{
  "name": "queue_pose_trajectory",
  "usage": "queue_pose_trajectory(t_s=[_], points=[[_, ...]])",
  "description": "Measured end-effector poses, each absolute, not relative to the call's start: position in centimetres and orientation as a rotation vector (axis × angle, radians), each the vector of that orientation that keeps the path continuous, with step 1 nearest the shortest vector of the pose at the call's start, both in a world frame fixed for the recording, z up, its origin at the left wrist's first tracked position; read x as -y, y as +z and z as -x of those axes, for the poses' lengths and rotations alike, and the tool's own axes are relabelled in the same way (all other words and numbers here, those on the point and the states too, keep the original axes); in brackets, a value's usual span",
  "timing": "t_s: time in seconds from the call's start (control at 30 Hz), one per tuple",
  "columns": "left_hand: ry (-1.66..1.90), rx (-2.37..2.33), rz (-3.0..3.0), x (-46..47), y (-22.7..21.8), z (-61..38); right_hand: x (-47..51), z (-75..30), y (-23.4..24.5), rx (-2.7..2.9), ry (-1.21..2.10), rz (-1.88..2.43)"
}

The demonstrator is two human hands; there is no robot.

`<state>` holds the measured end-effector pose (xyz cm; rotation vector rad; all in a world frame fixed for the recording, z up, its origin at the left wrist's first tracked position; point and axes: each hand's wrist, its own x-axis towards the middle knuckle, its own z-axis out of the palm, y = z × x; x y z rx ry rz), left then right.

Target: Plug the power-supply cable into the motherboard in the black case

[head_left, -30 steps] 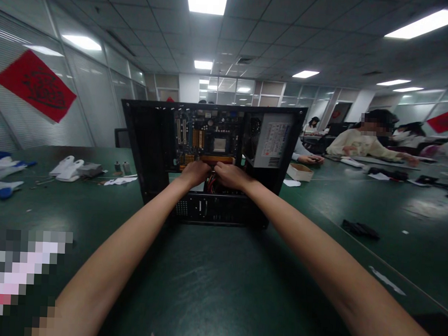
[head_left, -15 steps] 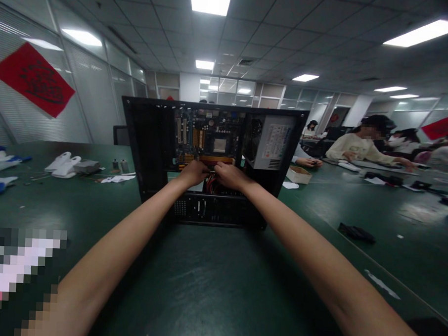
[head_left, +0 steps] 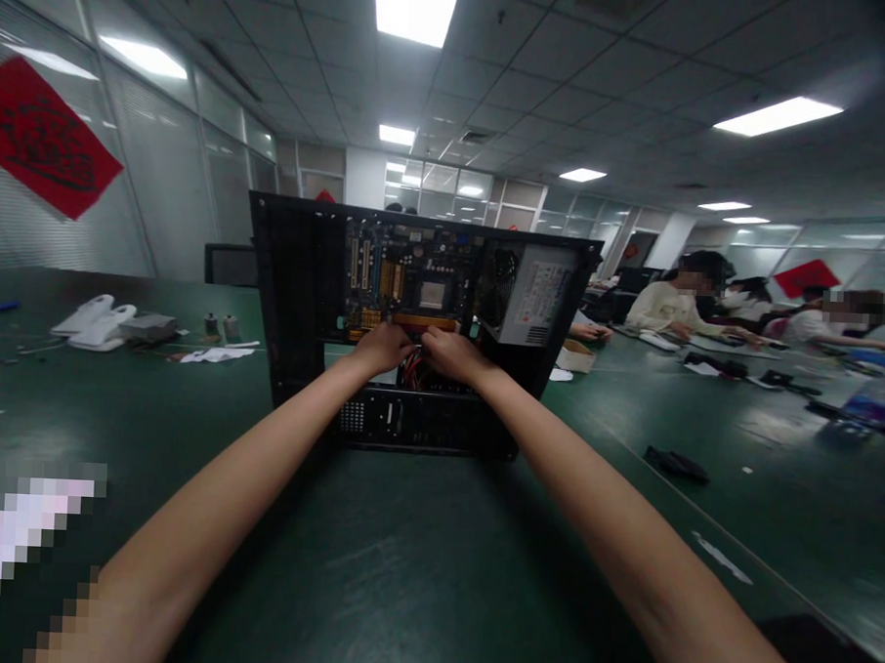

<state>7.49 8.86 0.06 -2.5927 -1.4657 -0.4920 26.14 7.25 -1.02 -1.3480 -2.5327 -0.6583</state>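
An open black computer case (head_left: 301, 306) stands on its side on the green table, its inside facing me. Within it I see a motherboard (head_left: 405, 271), a silver power supply (head_left: 536, 296) at the upper right and a bundle of red and dark cables (head_left: 414, 371). Both hands meet just below the orange memory slots (head_left: 420, 324). My left hand (head_left: 384, 349) is closed, its fingertips by the top of the cables. My right hand (head_left: 452, 353) is also closed, fingers pinched close to the left ones. What lies between the fingertips is too small to make out.
White objects (head_left: 95, 321), a grey block (head_left: 147, 327) and two small cylinders (head_left: 221, 328) sit on the table (head_left: 374, 553) at left. A cardboard box (head_left: 575, 356) stands right of the case, a black cloth-like item (head_left: 676, 465) nearer. People (head_left: 670, 307) sit at the far right.
The view has turned slightly to the right. Both hands stay at nearly the same spot below the memory slots, with only slight finger movement.
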Motion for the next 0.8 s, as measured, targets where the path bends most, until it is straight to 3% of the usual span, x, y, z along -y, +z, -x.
queue_pose_trajectory(t_s=[0.4,0.6,0.8], points=[[-0.497,1.505,2.535,-7.8,0.6,-8.1,-1.6,-29.1,-0.1,2.409,-0.799,1.277],[-0.488,1.529,2.563,-7.4,0.6,-8.2,4.5,-34.2,-2.4,2.476,-1.201,0.99],[-0.722,1.243,2.567,-5.1,0.8,-7.6,5.0,-37.6,-3.4,2.452,-1.335,0.753]])
